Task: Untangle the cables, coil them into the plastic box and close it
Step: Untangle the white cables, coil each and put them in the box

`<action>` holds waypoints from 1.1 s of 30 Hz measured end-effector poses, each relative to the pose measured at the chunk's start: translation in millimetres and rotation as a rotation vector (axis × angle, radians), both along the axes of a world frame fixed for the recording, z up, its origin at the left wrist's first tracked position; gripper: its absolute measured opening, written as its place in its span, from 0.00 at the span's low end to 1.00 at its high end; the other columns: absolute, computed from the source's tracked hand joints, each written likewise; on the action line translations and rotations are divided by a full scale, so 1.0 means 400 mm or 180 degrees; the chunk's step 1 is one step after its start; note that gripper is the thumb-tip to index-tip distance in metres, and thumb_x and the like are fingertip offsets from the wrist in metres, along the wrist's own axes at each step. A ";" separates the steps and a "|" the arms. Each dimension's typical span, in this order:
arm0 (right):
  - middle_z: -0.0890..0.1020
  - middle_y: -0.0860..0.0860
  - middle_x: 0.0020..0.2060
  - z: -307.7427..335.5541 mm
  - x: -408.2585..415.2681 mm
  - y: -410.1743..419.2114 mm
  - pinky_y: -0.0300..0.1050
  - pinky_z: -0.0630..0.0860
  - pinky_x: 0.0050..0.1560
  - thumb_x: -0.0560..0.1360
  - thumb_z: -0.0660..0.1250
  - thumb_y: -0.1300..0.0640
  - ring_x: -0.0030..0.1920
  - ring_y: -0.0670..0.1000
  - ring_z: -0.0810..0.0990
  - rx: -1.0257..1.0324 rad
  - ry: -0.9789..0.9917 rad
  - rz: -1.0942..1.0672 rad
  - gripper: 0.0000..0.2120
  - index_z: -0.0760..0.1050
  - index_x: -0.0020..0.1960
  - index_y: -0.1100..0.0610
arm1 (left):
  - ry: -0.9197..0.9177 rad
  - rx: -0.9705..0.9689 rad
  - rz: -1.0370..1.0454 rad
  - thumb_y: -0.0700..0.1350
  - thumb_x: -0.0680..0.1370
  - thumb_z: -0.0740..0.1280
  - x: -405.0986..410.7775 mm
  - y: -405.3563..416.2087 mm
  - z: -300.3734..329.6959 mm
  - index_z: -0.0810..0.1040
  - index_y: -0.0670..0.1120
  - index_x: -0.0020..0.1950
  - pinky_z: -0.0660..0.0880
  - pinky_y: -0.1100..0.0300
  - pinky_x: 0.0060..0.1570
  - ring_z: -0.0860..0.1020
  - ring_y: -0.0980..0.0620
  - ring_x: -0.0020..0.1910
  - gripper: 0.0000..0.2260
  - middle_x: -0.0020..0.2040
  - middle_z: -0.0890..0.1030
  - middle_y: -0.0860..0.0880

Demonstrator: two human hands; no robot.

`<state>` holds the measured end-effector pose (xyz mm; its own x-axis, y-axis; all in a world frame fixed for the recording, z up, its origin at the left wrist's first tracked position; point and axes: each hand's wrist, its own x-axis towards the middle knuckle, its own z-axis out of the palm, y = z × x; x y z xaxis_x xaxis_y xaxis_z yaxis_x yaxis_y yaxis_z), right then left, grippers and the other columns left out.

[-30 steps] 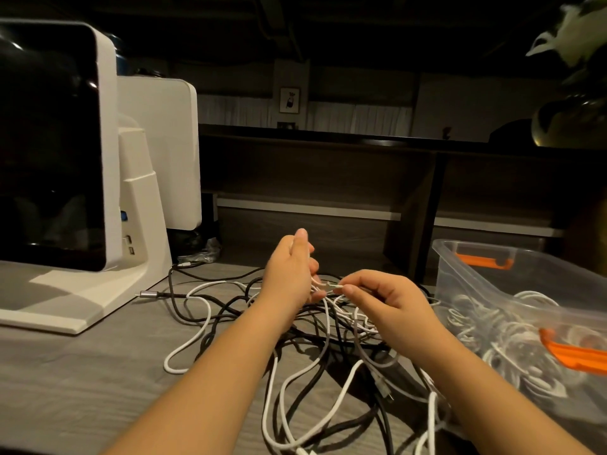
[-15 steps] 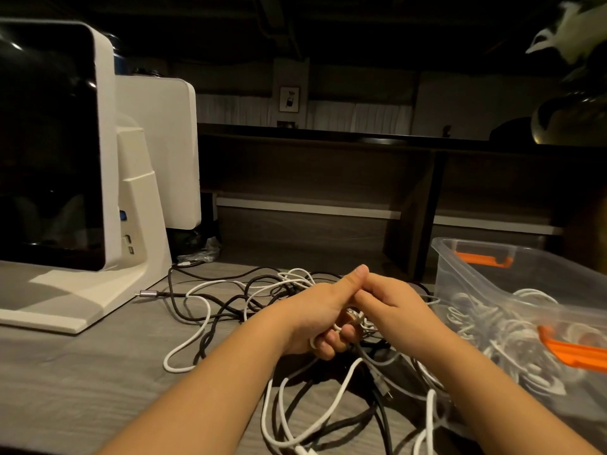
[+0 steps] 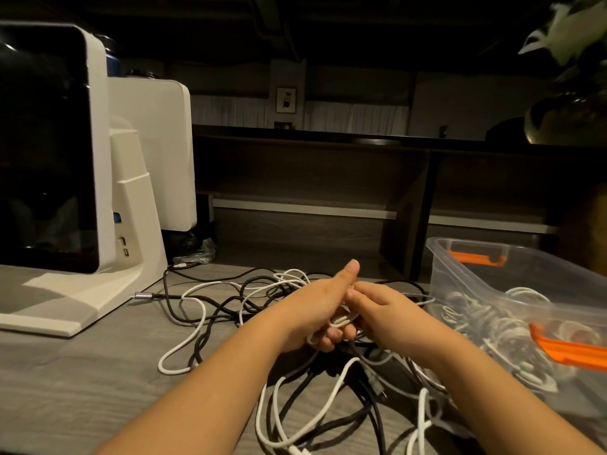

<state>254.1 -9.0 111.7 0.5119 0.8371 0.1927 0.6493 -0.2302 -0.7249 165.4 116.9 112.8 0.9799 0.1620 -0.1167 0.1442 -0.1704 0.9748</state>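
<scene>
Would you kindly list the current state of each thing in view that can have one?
left hand: fingers curled round a small white cable coil, thumb up.
right hand: fingers on the same coil, pinching it.
cable tangle: black and white cables still knotted, loose on the desk.
plastic box: open, no lid on, coiled white cables inside.
orange latches: unclipped.
monitor: screen dark.
</scene>
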 end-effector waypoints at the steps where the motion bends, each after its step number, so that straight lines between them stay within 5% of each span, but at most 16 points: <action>1: 0.82 0.53 0.42 -0.001 0.003 0.003 0.50 0.76 0.49 0.83 0.54 0.47 0.42 0.51 0.79 0.0036 -0.0135 -0.0088 0.16 0.78 0.52 0.54 | -0.0008 -0.0090 -0.0053 0.71 0.77 0.53 -0.003 0.002 0.004 0.78 0.49 0.58 0.70 0.67 0.29 0.72 0.57 0.29 0.30 0.35 0.78 0.50; 6: 0.76 0.50 0.37 -0.009 0.009 0.015 0.43 0.70 0.42 0.84 0.53 0.51 0.39 0.47 0.74 0.0139 -0.0716 -0.0505 0.14 0.71 0.43 0.53 | 0.0012 0.0623 0.0102 0.54 0.78 0.61 -0.011 0.001 0.013 0.78 0.51 0.55 0.73 0.60 0.39 0.77 0.54 0.39 0.11 0.47 0.82 0.48; 10: 0.74 0.49 0.35 -0.010 0.015 0.020 0.41 0.67 0.39 0.84 0.54 0.50 0.36 0.46 0.71 0.0308 -0.0823 -0.0580 0.15 0.71 0.43 0.55 | -0.0381 0.1778 0.0563 0.48 0.83 0.55 0.010 -0.010 0.006 0.77 0.47 0.45 0.68 0.60 0.34 0.72 0.56 0.31 0.14 0.33 0.77 0.53; 13: 0.76 0.48 0.36 -0.013 0.014 0.016 0.44 0.70 0.40 0.83 0.57 0.49 0.37 0.47 0.73 0.0370 -0.0809 -0.0508 0.13 0.72 0.43 0.53 | -0.0435 0.2205 0.0504 0.44 0.83 0.56 0.015 -0.004 0.002 0.73 0.47 0.40 0.68 0.57 0.37 0.71 0.53 0.33 0.14 0.34 0.75 0.51; 23: 0.78 0.51 0.36 0.006 0.035 -0.013 0.37 0.73 0.36 0.79 0.66 0.57 0.35 0.45 0.75 0.1482 -0.0498 -0.0260 0.06 0.78 0.43 0.51 | -0.0206 0.1488 -0.0216 0.49 0.84 0.59 0.002 -0.012 -0.007 0.76 0.50 0.41 0.69 0.62 0.33 0.70 0.57 0.29 0.14 0.30 0.73 0.56; 27: 0.81 0.58 0.35 -0.009 0.058 -0.003 0.54 0.77 0.42 0.76 0.70 0.53 0.35 0.56 0.77 0.1378 0.0219 -0.0318 0.09 0.80 0.38 0.54 | -0.0556 0.0652 -0.0367 0.50 0.84 0.60 -0.006 -0.006 -0.007 0.77 0.50 0.43 0.64 0.64 0.30 0.67 0.58 0.27 0.12 0.29 0.71 0.54; 33: 0.74 0.44 0.27 -0.020 0.061 0.005 0.39 0.67 0.32 0.80 0.64 0.52 0.28 0.41 0.69 0.0508 -0.0370 -0.0420 0.12 0.77 0.39 0.51 | -0.0750 0.0782 0.0880 0.52 0.84 0.60 0.017 0.010 -0.001 0.76 0.50 0.53 0.68 0.64 0.29 0.71 0.58 0.29 0.08 0.34 0.75 0.53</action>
